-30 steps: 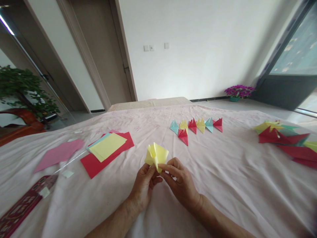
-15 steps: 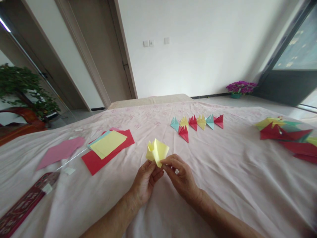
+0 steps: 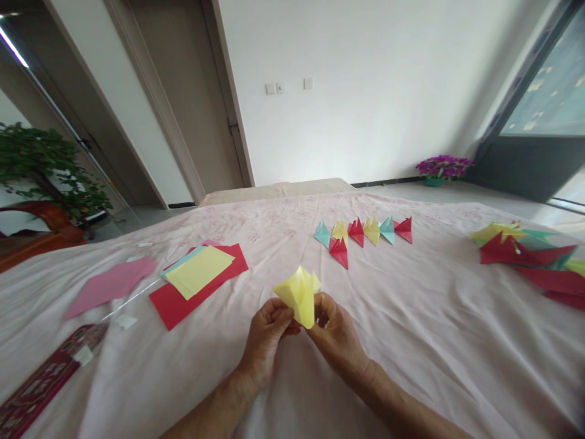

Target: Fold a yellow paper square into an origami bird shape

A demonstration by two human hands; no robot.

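A partly folded piece of yellow origami paper (image 3: 299,296) is held up in front of me, its folds flaring toward the top. My left hand (image 3: 269,326) pinches its lower left edge between thumb and fingers. On the other side, my right hand (image 3: 336,329) grips the lower right edge, some fingertips hidden behind the paper. Beyond my hands, a row of small folded paper pieces in blue, yellow and red stands on the cloth, with one red folded piece (image 3: 339,252) in front of it.
To the left, yellow sheets (image 3: 201,271) lie over red paper (image 3: 171,311), beside pink paper (image 3: 112,283). A dark red patterned packet (image 3: 43,372) sits at the lower left. Larger folded red paper pieces (image 3: 512,249) lie at the far right on the wrinkled pink tablecloth (image 3: 434,341).
The yellow paper has been turned around, so a different side faces me. It sits slightly lower and further right, and both hands have shifted their hold on it.
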